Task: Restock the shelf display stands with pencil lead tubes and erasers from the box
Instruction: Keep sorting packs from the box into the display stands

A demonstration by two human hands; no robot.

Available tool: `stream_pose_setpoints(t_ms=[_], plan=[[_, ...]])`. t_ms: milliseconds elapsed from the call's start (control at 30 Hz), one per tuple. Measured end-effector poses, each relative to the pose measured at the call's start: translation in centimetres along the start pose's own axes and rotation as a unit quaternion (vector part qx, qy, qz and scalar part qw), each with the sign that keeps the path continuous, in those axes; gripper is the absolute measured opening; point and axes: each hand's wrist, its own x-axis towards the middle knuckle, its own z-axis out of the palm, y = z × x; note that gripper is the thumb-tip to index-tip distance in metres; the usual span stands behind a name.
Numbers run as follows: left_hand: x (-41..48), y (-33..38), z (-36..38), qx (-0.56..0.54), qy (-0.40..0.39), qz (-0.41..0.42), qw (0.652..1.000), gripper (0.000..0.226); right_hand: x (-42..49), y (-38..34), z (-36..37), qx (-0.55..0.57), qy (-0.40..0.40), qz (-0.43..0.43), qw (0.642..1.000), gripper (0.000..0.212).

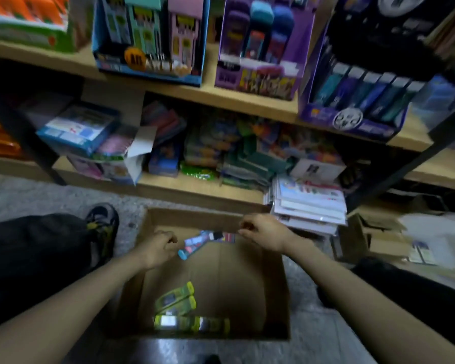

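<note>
An open cardboard box (184, 219) stands on the floor in front of me. Low in it lie three yellow-green lead tubes (176, 300). Over the far end of the box a blurred bundle of blue and pink packs (202, 241) hangs between my hands. My left hand (158, 248) is curled at its left end and my right hand (263, 232) pinches its right end. On the shelf above stand a blue display stand (147, 40), a purple one (260, 48) and a dark purple one (357, 101).
The lower shelf (195, 187) is crammed with mixed stationery packs. A stack of white flat packs (310, 206) leans at the box's right. More cardboard boxes (378, 237) lie at the right. My shoe (103, 227) rests left of the box.
</note>
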Motion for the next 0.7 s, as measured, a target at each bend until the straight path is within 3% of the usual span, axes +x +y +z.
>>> stream_pose_setpoints(t_ms=[100, 367, 533, 700], plan=[[1.7, -1.8, 4.0, -0.032, -0.006, -0.031, 0.999, 0.036, 0.9, 2.4, 5.6, 0.060, -0.021, 0.052, 0.997, 0.027], [8.4, -2.6, 7.4, -0.169, 0.112, -0.087, 0.975, 0.036, 6.2, 6.4, 13.0, 0.146, -0.006, 0.107, 0.983, 0.034], [12.2, -2.8, 8.5, -0.281, 0.097, -0.157, 0.942, 0.042, 9.6, 7.2, 15.7, 0.105, -0.018, 0.108, 0.988, 0.046], [14.0, -2.1, 9.8, -0.219, 0.102, -0.175, 0.954, 0.038, 9.6, 7.1, 18.0, 0.097, 0.049, 0.150, 0.983, 0.044]])
